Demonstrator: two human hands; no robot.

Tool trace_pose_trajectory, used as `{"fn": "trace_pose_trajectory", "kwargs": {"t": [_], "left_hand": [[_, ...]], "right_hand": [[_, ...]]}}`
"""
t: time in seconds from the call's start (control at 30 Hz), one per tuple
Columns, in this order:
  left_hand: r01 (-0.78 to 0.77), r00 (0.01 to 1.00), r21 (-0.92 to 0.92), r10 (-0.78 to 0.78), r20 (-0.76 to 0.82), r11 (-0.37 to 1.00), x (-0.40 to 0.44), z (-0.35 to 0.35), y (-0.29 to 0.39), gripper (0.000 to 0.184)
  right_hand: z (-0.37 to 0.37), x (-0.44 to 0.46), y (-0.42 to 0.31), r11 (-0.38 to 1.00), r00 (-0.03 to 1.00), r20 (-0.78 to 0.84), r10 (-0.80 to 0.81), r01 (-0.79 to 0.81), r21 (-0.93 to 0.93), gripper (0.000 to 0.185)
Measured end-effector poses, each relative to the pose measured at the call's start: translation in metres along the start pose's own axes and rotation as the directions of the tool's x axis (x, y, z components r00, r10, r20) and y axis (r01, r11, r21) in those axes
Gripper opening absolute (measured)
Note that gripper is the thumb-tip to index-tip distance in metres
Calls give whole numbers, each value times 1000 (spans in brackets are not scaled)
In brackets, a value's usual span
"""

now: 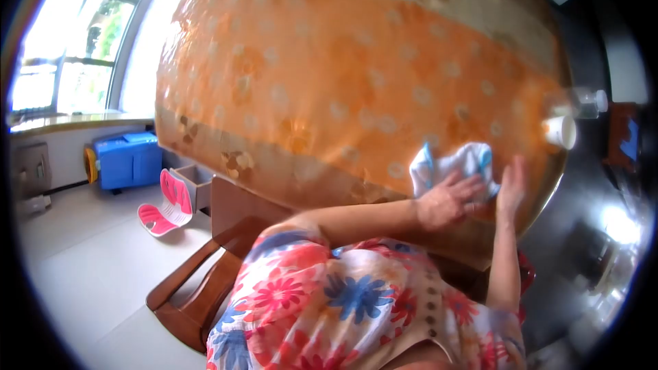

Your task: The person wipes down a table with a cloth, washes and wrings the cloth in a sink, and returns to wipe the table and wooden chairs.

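Observation:
A crumpled white cloth with light blue patches (458,162) lies on the orange patterned tablecloth (308,82), close to the table's near right edge. My left hand (449,200) rests against the near side of this cloth, its fingers stretched and spread over it rather than wrapped round it. Just right of the cloth is my right hand (512,185), somewhat smeared by motion, with its fingers extended and nothing visible in them. Whether it touches the cloth's edge I cannot tell.
A white cup (562,132) and a clear container with a white cap (591,104) are at the table's right edge. Left of the table, a wooden chair (199,288), a pink seat (168,209) and a blue box (128,159) stand on the floor.

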State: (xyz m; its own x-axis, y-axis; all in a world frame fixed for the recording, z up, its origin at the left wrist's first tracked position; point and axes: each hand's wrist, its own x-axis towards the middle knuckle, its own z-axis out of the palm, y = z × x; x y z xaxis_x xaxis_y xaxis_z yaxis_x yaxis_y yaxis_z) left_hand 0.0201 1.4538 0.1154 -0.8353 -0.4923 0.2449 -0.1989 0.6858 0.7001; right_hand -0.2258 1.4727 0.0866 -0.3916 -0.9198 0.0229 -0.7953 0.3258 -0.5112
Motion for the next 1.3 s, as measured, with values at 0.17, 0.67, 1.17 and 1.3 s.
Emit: {"fn": "trace_pose_trajectory", "kwargs": {"t": [0.17, 0.67, 1.17, 1.3], "left_hand": [[604, 768, 354, -403, -498, 714, -79, -99, -65, 51], [917, 322, 392, -715, -620, 74, -196, -147, -108, 59], [877, 373, 480, -649, -663, 13, -217, -141, -129, 58], [861, 392, 508, -636, -665, 0, -223, -143, -131, 56]], "right_hand": [[-37, -28, -115, 821, 803, 213, -557, 571, -6, 65], [143, 209, -216, 868, 928, -64, -367, 317, -382, 55], [-36, -94, -17, 675, 612, 517, -599, 733, -85, 80], [-80, -35, 75, 686, 703, 450, -551, 688, -237, 77]]}}
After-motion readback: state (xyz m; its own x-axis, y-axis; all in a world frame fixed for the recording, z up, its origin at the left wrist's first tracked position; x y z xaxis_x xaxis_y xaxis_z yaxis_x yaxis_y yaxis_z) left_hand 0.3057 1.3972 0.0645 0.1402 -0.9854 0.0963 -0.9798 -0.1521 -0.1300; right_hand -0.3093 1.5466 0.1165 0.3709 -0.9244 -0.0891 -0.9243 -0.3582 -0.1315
